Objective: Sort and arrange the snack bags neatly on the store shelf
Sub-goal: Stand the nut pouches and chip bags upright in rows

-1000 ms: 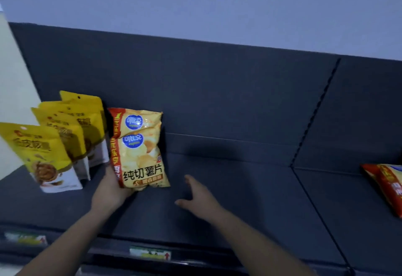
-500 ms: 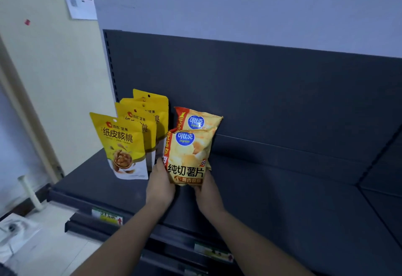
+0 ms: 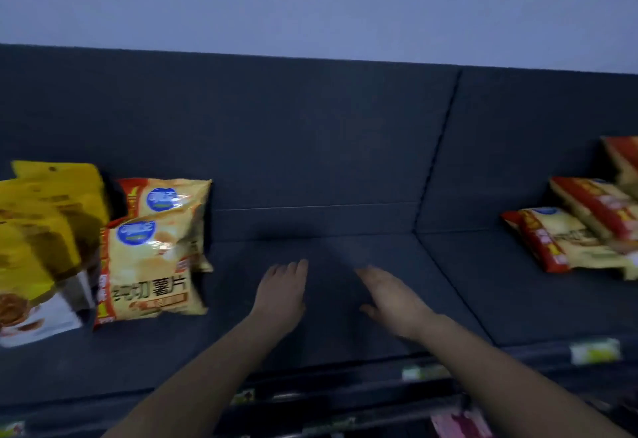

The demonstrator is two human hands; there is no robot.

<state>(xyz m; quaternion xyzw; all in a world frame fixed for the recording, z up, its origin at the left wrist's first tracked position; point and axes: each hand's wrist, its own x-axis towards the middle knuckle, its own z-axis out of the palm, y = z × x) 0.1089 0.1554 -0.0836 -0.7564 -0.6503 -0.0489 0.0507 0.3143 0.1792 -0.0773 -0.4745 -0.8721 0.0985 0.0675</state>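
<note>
Two yellow potato chip bags stand upright at the left of the dark shelf (image 3: 328,327), the front chip bag (image 3: 148,272) overlapping the rear chip bag (image 3: 169,196). Left of them stand several yellow walnut pouches (image 3: 38,230). More chip bags (image 3: 566,237) lie flat in a loose pile at the far right. My left hand (image 3: 281,294) and my right hand (image 3: 393,299) hover over the bare middle of the shelf, fingers extended, holding nothing. Both hands are apart from every bag.
The shelf back panel (image 3: 310,134) rises behind, with a seam dividing two shelf sections near the right. Price labels (image 3: 593,351) line the front rail. A lower shelf with a pink package (image 3: 459,424) shows at the bottom.
Both hands have let go of the front chip bag, which now stands alone, and moved right to the shelf's middle. The view has swung right, revealing the flat bags.
</note>
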